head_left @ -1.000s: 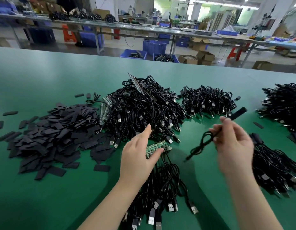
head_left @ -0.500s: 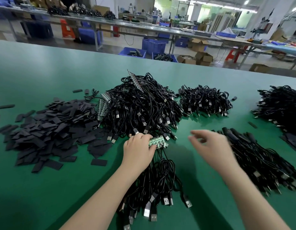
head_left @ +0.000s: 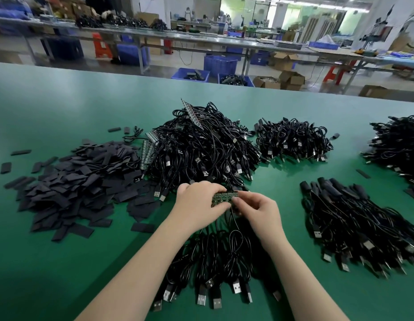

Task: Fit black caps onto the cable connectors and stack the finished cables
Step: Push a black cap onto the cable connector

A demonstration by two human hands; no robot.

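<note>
Left hand [head_left: 196,206] and right hand [head_left: 259,210] pinching green board strip [head_left: 224,196], bare table [head_left: 50,274] near left

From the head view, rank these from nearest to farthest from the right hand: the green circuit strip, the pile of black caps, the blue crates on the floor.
1. Green circuit strip: pinched in the right hand.
2. Pile of black caps: on the table, far left.
3. Blue crates: on the floor beyond the table.
</note>
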